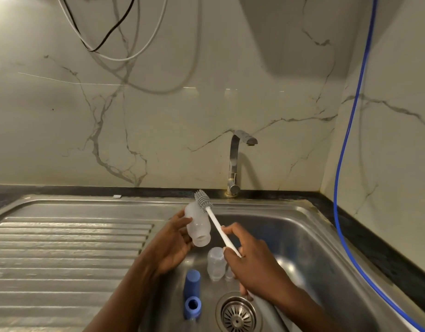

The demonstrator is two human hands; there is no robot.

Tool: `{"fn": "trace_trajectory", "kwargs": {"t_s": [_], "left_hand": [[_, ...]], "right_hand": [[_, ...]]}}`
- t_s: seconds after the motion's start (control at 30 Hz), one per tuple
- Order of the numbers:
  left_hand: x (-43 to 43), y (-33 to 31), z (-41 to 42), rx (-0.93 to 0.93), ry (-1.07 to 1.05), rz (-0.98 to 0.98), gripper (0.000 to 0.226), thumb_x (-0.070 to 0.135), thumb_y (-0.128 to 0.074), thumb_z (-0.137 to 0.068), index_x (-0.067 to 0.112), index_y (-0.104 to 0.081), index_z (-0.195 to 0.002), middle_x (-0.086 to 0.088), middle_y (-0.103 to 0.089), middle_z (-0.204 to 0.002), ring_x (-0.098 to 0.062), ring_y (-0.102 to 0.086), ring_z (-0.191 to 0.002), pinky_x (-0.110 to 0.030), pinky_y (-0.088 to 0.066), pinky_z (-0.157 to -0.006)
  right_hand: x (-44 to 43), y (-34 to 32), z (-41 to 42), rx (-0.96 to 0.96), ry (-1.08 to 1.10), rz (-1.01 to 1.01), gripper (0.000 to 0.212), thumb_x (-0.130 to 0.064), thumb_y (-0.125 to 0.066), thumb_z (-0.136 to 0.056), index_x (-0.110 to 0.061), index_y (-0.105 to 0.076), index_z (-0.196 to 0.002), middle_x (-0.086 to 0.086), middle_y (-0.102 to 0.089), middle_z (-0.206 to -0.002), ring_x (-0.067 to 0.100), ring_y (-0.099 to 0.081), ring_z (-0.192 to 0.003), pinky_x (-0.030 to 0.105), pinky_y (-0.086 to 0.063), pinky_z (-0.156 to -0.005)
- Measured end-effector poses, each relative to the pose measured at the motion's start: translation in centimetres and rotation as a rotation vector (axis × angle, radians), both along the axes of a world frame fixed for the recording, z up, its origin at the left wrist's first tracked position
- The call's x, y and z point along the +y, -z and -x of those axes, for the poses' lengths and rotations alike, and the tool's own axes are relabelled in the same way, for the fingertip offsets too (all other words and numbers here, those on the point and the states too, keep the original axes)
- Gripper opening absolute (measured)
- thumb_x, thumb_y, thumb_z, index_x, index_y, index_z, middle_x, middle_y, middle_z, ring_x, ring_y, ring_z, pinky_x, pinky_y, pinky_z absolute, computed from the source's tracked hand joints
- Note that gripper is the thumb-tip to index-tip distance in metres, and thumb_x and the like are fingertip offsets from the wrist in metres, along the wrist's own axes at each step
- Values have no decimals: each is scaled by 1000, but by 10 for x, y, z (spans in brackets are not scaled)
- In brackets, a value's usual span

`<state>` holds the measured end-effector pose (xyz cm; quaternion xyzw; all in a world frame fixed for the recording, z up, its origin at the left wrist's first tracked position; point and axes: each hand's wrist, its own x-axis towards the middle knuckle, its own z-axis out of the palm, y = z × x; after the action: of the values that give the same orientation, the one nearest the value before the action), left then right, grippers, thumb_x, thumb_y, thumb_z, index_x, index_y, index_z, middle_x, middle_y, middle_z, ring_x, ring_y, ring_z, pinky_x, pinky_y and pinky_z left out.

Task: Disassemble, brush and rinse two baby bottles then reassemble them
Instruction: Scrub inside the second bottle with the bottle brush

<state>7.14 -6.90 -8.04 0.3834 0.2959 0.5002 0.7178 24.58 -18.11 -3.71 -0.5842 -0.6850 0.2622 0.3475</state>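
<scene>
Gripping bottle [198, 226], left hand [173, 245] | right hand [249, 264] grasps brush [219, 226], handle partly covered | small clear piece [229, 274] half-hidden behind it

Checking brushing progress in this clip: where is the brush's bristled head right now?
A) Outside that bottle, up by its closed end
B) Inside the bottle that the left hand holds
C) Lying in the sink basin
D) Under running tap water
A: the brush has its grey head in the open air beside the closed end of the bottle held by the left hand, while the right hand grips the white handle.
</scene>
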Motion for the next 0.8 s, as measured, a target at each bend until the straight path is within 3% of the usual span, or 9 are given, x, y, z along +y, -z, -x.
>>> {"fn": "trace_trajectory", "kwargs": {"t_s": [0.13, 0.27, 0.33, 0.43, 0.5, 0.6, 0.7, 0.8], "left_hand": [[-1, -1, 0, 21, -188, 19, 67, 22, -69, -77, 13, -43, -138, -21, -58, -126, -34, -63, -107, -42, -57, -75], [7, 0, 20, -144, -350, 51, 49, 14, -53, -98, 21, -36, -144, -21, -55, -123, -33, -62, -99, -43, -57, -67], [7, -1, 27, -180, -357, 47, 41, 12, -45, -103, 28, -39, -141, -18, -53, -118, -33, -60, -99, -41, -61, -63], [3, -4, 26, -164, -351, 5, 35, 11, -41, -103, 28, -45, -132, -16, -54, -115, -32, -60, -96, -34, -60, -58], [4, -3, 21, -167, -309, -32, 35, 10, -40, -102, 23, -47, -133, -21, -55, -125, -32, -61, -95, -32, -59, -59], [5, 1, 13, -169, -203, -100, 37, 11, -42, -102, 16, -47, -138, -22, -51, -139, -33, -62, -103, -35, -61, -65], [1, 1, 1, -133, -143, -119, 47, 17, -59, -93, 17, -49, -139, -19, -50, -140, -39, -58, -114, -41, -60, -71], [-1, -2, -5, -54, -180, -106, 42, 24, -52, -97, 27, -49, -139, -13, -52, -137, -37, -57, -117, -37, -58, -72]], "right_hand": [[-3, 7, 5, -47, -20, 6, 33, -25, -46, -93, -46, -44, -119, 10, -58, -87, 11, -52, -46, 20, -40, -40], [-8, 14, 12, -147, -77, -56, 34, -25, -48, -91, -45, -43, -119, -8, -50, -77, 5, -49, -54, 15, -39, -46], [-11, 16, 16, -189, -101, -91, 35, -22, -49, -91, -41, -45, -121, -14, -45, -75, 2, -46, -58, 8, -35, -53], [-11, 18, 20, -219, -98, -121, 33, -20, -47, -95, -38, -44, -123, -14, -40, -75, 1, -41, -63, 9, -30, -58], [-10, 15, 22, -227, -85, -100, 32, -22, -45, -98, -41, -41, -123, -13, -43, -77, 2, -43, -65, 9, -34, -57], [0, 14, 21, -216, -34, -64, 32, -25, -42, -99, -43, -38, -125, -3, -57, -100, 6, -48, -72, 13, -43, -61], [11, 12, 14, -155, 30, -17, 31, -25, -41, -97, -44, -39, -120, 9, -55, -93, 14, -55, -55, 26, -49, -49], [14, 9, 10, -54, 27, -10, 30, -23, -44, -95, -45, -43, -116, 15, -58, -88, 11, -50, -35, 23, -43, -36]]}}
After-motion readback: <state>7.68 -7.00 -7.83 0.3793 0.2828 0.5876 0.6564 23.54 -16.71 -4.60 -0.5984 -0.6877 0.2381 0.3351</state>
